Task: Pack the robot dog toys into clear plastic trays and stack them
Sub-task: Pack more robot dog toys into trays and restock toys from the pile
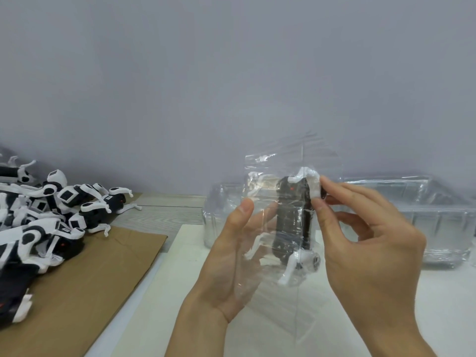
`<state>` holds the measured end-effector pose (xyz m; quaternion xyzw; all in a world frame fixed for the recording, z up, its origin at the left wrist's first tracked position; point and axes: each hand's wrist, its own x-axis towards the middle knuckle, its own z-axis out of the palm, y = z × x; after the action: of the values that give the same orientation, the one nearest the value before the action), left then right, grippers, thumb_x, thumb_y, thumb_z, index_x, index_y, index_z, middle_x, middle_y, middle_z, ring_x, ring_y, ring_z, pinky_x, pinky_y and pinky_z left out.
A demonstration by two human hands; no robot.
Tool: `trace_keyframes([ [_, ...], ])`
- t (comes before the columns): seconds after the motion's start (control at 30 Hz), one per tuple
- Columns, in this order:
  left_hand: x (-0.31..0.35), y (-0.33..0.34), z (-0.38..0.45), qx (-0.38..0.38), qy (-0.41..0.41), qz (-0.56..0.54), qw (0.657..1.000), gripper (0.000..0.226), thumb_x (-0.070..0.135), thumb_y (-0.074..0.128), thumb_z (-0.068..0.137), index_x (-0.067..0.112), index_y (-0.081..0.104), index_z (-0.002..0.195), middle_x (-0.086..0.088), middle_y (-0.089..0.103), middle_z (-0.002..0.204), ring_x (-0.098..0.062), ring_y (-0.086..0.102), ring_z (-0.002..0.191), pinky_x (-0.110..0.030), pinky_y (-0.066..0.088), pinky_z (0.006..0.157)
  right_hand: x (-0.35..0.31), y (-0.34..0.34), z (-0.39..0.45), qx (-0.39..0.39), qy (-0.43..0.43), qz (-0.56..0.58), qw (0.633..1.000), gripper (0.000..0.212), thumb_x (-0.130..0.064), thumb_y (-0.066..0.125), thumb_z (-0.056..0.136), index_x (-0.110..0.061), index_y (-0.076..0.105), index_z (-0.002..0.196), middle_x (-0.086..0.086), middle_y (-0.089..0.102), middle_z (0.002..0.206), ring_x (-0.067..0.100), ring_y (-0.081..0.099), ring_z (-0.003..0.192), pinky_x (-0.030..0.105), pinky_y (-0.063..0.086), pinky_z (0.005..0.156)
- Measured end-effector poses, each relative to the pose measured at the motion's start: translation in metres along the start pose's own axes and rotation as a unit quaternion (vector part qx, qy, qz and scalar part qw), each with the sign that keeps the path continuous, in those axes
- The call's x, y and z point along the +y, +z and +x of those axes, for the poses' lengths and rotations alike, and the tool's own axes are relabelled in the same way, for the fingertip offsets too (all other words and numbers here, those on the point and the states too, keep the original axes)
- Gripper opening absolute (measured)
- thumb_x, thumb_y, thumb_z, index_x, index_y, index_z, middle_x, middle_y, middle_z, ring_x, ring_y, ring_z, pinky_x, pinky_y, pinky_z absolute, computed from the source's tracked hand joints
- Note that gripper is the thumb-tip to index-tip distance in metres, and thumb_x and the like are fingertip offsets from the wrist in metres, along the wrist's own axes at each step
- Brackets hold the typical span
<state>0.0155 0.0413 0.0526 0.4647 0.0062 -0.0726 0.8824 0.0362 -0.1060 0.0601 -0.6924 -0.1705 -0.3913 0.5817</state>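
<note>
While left hand point(231, 256) cradles tray point(260, 228), right fingers point(318, 210) pinch toy point(291, 217).

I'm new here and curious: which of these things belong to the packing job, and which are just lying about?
Part of the job:
held robot dog
clear wrapping
left hand
right hand
pile of robot dogs
clear trays

Lying about:
cardboard sheet
table

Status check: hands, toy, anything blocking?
Left hand grips clear tray, right hand pinches robot dog toy inside it. Held above table. Nothing blocking.
</note>
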Motion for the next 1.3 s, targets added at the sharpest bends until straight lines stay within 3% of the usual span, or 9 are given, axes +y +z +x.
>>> trace_keyframes([
  [0.23,-0.004,-0.002,0.004,-0.008,0.013,0.031,0.999,0.079,0.065,0.080,0.064,0.017,0.070,0.126,-0.007,0.061,0.139,-0.032,0.054,0.132,-0.048,0.053,0.096,0.001,-0.001,0.001,-0.031,0.052,0.028,0.998,0.025,-0.013,0.071,0.089,-0.029,0.071,0.108,-0.012,0.070,0.097,0.015,0.069,0.090,0.014,0.052,0.073],
  [0.37,-0.007,-0.003,0.006,-0.004,0.034,0.058,0.998,0.091,0.065,0.083,0.061,0.014,0.063,0.134,-0.007,0.061,0.140,-0.029,0.053,0.134,-0.055,0.038,0.113,0.002,-0.003,0.002,-0.035,0.084,0.048,0.995,0.023,-0.013,0.071,0.088,-0.031,0.069,0.101,-0.013,0.070,0.092,0.012,0.069,0.090,0.012,0.052,0.070],
  [0.57,-0.005,0.001,0.005,-0.019,0.076,0.121,0.990,0.079,0.067,0.078,0.067,0.020,0.067,0.130,-0.003,0.063,0.137,-0.022,0.055,0.132,-0.053,0.041,0.110,0.004,-0.005,0.004,-0.028,0.139,0.111,0.984,0.022,-0.006,0.071,0.087,-0.024,0.070,0.099,-0.011,0.072,0.090,0.006,0.069,0.089,0.009,0.050,0.068],
  [0.77,-0.005,0.004,0.004,-0.021,0.112,0.174,0.978,0.058,0.065,0.067,0.075,0.032,0.072,0.122,0.008,0.067,0.131,-0.011,0.056,0.130,-0.042,0.046,0.104,0.006,-0.007,0.006,-0.052,0.165,0.126,0.977,0.020,-0.014,0.070,0.089,-0.030,0.068,0.100,-0.011,0.072,0.096,0.007,0.069,0.096,0.018,0.056,0.073],
  [0.9,-0.004,0.009,0.002,-0.032,0.153,0.213,0.965,0.033,0.057,0.054,0.083,0.047,0.075,0.107,0.024,0.070,0.117,0.011,0.059,0.113,-0.009,0.050,0.082,0.006,-0.006,0.006,-0.031,0.169,0.125,0.977,0.019,-0.015,0.071,0.089,-0.031,0.069,0.097,-0.013,0.073,0.094,0.005,0.069,0.094,0.017,0.056,0.074],
  [1.0,-0.003,0.011,0.003,-0.032,0.181,0.230,0.956,0.031,0.053,0.054,0.085,0.048,0.074,0.108,0.028,0.068,0.118,0.016,0.056,0.114,0.000,0.043,0.081,0.007,-0.007,0.006,-0.027,0.175,0.135,0.975,0.019,-0.012,0.071,0.088,-0.029,0.069,0.097,-0.011,0.074,0.094,0.006,0.070,0.093,0.015,0.055,0.074],
  [1.1,-0.005,0.009,0.004,-0.025,0.199,0.238,0.950,0.030,0.053,0.055,0.083,0.050,0.074,0.107,0.029,0.069,0.115,0.017,0.057,0.112,-0.003,0.045,0.082,0.006,-0.007,0.006,-0.026,0.179,0.147,0.972,0.017,-0.017,0.072,0.087,-0.031,0.071,0.096,-0.011,0.074,0.095,0.007,0.070,0.093,0.019,0.056,0.077],
  [1.17,-0.007,0.008,0.006,-0.012,0.201,0.239,0.950,0.030,0.055,0.056,0.081,0.050,0.074,0.104,0.028,0.070,0.112,0.016,0.059,0.108,-0.015,0.051,0.084,0.004,-0.007,0.006,-0.035,0.183,0.160,0.969,0.015,-0.027,0.071,0.084,-0.035,0.073,0.096,-0.013,0.075,0.098,0.005,0.070,0.096,0.020,0.056,0.079],
  [1.3,-0.008,0.008,0.008,0.032,0.197,0.226,0.953,0.034,0.062,0.057,0.077,0.046,0.073,0.103,0.022,0.072,0.110,0.011,0.063,0.105,-0.030,0.042,0.091,0.000,-0.005,0.005,-0.083,0.211,0.201,0.953,0.029,-0.037,0.062,0.082,-0.037,0.071,0.109,-0.019,0.073,0.109,0.002,0.066,0.108,0.023,0.057,0.084],
])
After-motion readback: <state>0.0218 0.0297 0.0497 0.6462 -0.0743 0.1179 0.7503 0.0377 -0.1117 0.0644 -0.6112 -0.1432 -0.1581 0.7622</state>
